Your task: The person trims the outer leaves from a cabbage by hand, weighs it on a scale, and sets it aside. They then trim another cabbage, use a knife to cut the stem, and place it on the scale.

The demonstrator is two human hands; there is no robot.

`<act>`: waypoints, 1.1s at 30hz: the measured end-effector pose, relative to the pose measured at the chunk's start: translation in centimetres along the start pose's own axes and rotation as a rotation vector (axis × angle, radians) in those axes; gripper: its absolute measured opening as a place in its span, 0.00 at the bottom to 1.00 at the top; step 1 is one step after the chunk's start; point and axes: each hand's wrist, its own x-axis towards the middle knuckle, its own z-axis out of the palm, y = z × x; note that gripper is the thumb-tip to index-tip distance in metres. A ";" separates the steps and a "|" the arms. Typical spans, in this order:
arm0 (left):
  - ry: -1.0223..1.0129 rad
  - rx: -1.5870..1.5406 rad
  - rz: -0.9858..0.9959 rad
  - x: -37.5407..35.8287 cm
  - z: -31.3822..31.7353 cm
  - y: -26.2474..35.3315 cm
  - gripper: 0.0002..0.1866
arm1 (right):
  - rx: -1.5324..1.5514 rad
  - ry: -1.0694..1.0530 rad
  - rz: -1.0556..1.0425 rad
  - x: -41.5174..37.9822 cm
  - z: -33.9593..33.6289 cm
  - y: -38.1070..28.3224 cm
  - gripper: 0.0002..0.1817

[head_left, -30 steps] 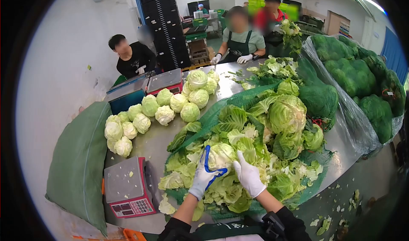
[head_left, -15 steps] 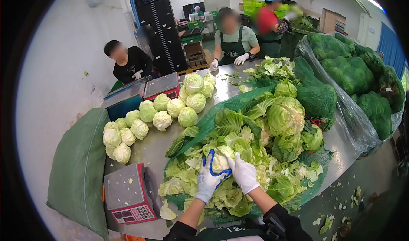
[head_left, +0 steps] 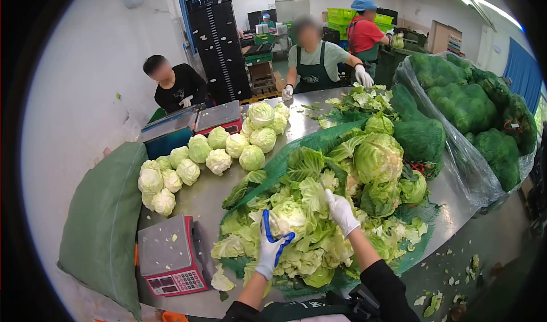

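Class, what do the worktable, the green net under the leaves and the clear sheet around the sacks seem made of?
Worktable: probably stainless steel; grey, smooth, with bright reflections.
Green net: likely plastic fibre, rather matt; open mesh, soft folds.
Clear sheet: apparently thin plastic film, glossy; see-through, wrinkled, catching highlights.

White wall (head_left: 74, 66) at left; blue curtain (head_left: 521, 74) far right; lit strip light (head_left: 498, 13) above; grey floor (head_left: 496, 231) lower right.
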 end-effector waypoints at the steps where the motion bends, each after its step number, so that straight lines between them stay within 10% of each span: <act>1: 0.063 -0.109 -0.023 -0.3 1.0 0.2 0.53 | -0.242 0.070 -0.164 -0.1 0.6 0.2 0.38; 2: 0.135 0.614 0.323 0.4 0.7 -2.1 0.52 | -0.334 0.118 -0.184 -0.5 1.4 0.7 0.35; 5: 0.219 0.580 0.288 1.1 0.5 -4.0 0.50 | -0.390 0.225 -0.237 -1.3 3.4 2.3 0.28; 7: -0.018 -0.175 0.066 1.1 -0.8 -0.8 0.43 | -0.353 0.288 -0.286 -1.1 3.4 2.8 0.24; 13: -0.138 -0.645 -0.231 1.4 -8.3 1.2 0.35 | 0.109 0.332 -0.200 0.5 2.6 1.2 0.15; 19: -0.033 -0.763 -0.062 -0.6 -8.9 2.4 0.41 | -0.534 0.711 -0.386 -2.1 -2.0 -4.3 0.45; 21: -0.153 -1.116 -0.164 -1.1 -8.4 3.2 0.46 | -0.379 0.322 -0.305 -6.5 -0.5 -8.3 0.50; 25: -0.314 -1.304 -0.280 -2.0 -5.2 5.3 0.49 | 0.146 -0.054 -0.804 -7.2 6.4 -5.0 0.48; 28: -0.039 -0.877 -0.154 -3.5 -4.1 4.6 0.48 | 0.411 -0.490 -0.257 -10.0 7.4 -5.8 0.38; 33: -0.083 -0.531 -0.142 -5.9 -4.7 5.6 0.33 | 0.734 -0.520 -0.018 -10.6 7.4 -2.2 0.16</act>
